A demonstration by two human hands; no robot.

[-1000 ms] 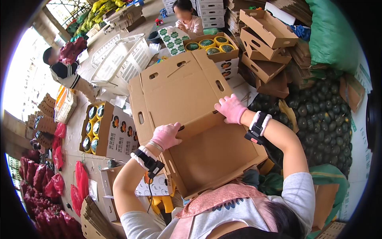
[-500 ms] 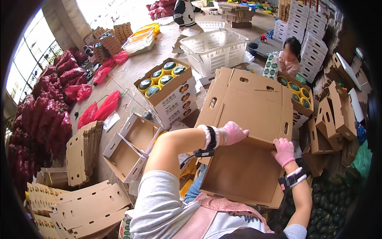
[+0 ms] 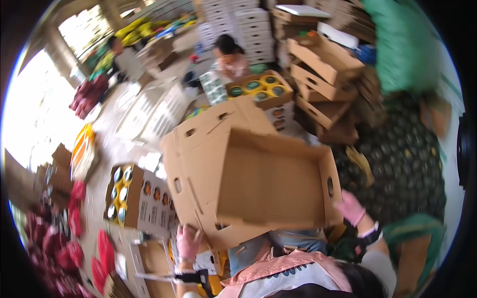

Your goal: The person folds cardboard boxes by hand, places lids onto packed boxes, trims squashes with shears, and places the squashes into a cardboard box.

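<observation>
Cardboard tray (image 3: 271, 181) over flat sheet (image 3: 196, 149); R hand (image 3: 351, 208) at tray's edge, L hand (image 3: 188, 242) nr sheet; blurred, can't tell grip

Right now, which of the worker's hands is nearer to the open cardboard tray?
Right. The right hand is beside the right end of the open cardboard tray, contact too blurred to tell; the left hand is farther, beyond the tray's near left corner.

"Where did the light come from?"

"The left, mostly; the wide opening (image 3: 35, 94) was blown out to white, and the window (image 3: 87, 31) glared too; the pile of pumpkins (image 3: 397, 154) lay dimmer."

"Was it sharp?"

"No; blur softened the left hand (image 3: 189, 242), the right hand (image 3: 351, 208) and the box (image 3: 271, 181); the edges bowed, ringed in black."
</observation>
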